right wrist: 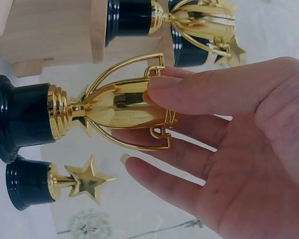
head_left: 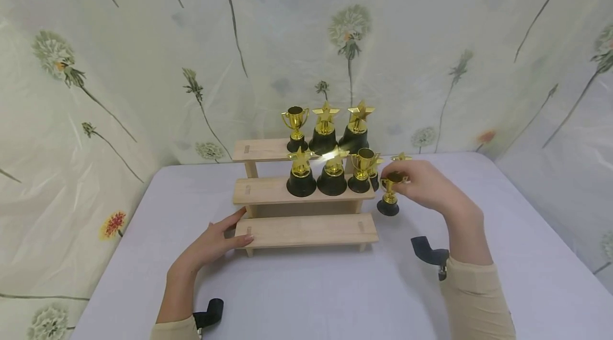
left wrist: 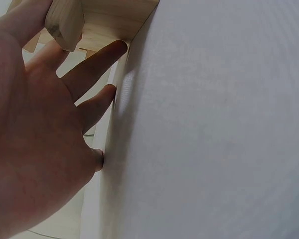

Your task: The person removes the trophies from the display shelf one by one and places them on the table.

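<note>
A three-step wooden display stand stands on the table. My left hand holds the left end of its lowest step, thumb at the front and fingers behind; the left wrist view shows the board end between thumb and fingers, the other fingers spread. Right of the stand, my right hand pinches a gold cup trophy by its cup, black base down. Whether that base touches the table I cannot tell. The middle step bears two star trophies and a cup trophy; the top step has a cup trophy and two star trophies.
Behind my right hand, a star trophy stands on the white table; another star trophy shows partly behind the middle step's right end. A flower-patterned curtain hangs at the table's back.
</note>
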{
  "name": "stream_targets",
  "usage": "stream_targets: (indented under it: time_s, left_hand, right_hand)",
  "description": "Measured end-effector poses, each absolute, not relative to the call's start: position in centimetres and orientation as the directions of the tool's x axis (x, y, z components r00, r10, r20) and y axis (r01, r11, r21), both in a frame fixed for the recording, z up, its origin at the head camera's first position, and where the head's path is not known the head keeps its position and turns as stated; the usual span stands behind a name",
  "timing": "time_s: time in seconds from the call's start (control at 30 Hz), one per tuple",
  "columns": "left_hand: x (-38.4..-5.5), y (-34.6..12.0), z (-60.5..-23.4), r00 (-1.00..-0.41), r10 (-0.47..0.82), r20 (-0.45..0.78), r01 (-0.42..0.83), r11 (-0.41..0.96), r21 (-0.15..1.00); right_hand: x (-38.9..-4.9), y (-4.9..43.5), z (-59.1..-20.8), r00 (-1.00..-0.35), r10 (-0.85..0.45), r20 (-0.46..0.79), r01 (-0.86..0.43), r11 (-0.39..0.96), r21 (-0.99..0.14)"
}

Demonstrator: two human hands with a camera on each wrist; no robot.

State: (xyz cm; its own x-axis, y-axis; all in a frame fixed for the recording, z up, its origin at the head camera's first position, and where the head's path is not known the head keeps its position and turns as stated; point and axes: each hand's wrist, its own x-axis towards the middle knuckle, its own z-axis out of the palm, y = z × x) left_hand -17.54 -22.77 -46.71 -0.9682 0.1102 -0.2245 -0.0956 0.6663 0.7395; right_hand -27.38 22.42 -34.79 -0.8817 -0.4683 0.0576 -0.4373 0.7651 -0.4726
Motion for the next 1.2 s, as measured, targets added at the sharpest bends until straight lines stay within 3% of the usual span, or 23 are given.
stream_targets:
  time_s: [1.2]
  left_hand:
    - [-17.9, -23.0, -47.5, -0.969, 0.114, -0.217, -0.088, 0.664, 0.742]
  right_hand:
    - [-29.4, 25.0, -36.6, -0.93, -0.366, 0.027, -0.338, 0.826, -0.451]
